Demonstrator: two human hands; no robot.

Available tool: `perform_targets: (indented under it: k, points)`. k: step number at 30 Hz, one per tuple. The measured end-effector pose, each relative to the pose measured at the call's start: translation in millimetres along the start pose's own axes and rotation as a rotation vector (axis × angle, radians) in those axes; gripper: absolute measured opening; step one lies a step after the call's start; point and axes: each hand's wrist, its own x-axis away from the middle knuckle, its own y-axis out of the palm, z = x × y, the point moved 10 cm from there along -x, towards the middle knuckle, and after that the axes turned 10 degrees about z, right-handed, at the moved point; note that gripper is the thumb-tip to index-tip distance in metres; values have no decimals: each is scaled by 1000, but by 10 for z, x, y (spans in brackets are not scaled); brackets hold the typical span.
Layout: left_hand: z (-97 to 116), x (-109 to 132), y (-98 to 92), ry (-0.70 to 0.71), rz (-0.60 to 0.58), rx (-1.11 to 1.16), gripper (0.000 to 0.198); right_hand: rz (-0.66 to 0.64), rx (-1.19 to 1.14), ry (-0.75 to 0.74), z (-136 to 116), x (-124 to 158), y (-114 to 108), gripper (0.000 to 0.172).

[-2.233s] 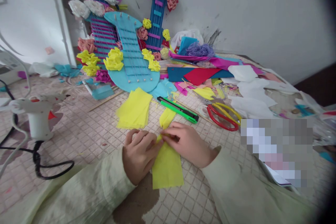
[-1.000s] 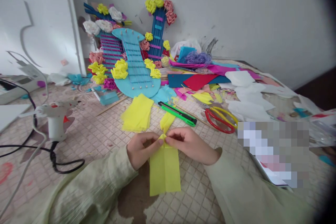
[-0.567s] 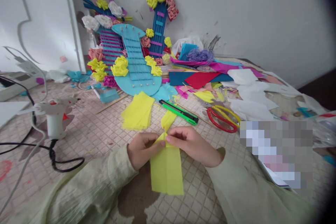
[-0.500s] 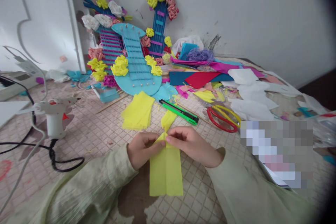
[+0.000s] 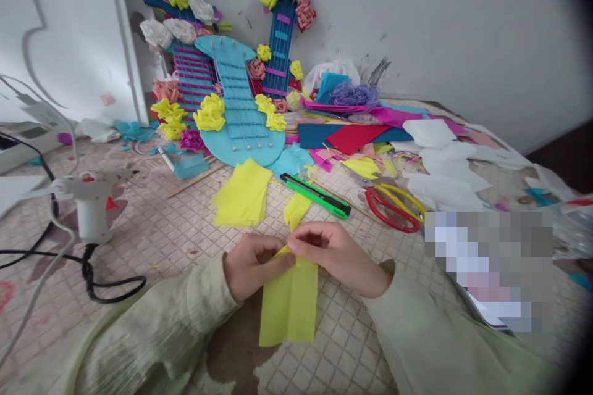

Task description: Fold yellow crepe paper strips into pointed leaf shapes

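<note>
Both hands pinch the top of a yellow crepe paper strip (image 5: 288, 308), which hangs down toward me with a crease along its middle. My left hand (image 5: 254, 264) is closed on its upper left corner, thumb on top. My right hand (image 5: 337, 254) is closed on the upper edge, its fingertips touching the left thumb. The paper's top is folded and partly hidden by the fingers. Just beyond the hands lies a small folded yellow piece (image 5: 296, 208). A stack of yellow paper sheets (image 5: 241, 194) rests beyond my left hand, and a green utility knife (image 5: 317, 196) beyond my right.
Red-and-yellow-handled scissors (image 5: 393, 205) lie to the right, near a blurred-out patch. A white glue gun (image 5: 92, 203) with cables stands at left. Decorated paper guitars (image 5: 243, 99) lean at the back wall beside a pile of coloured paper (image 5: 356, 139) and white scraps (image 5: 445, 166).
My right hand has shifted slightly left over the paper's top, and the pointed tip is folded down between the fingers. The strip's lower end has swung a little left.
</note>
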Motion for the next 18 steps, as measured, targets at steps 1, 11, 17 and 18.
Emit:
perform_targets:
  k: [1,11,17,18]
  points:
    - [8,3,-5,4,6,-5,34,4,-1,0,-3,0,0,17]
    - [16,5,-4,40,9,-35,34,13,-24,25,18,5,4,14]
    - [-2,3,0,20,-2,-32,33,24,-3,5,5,2,-2,14]
    - [0,3,-1,20,-4,-31,33,28,-6,0,-6,0,-5,15]
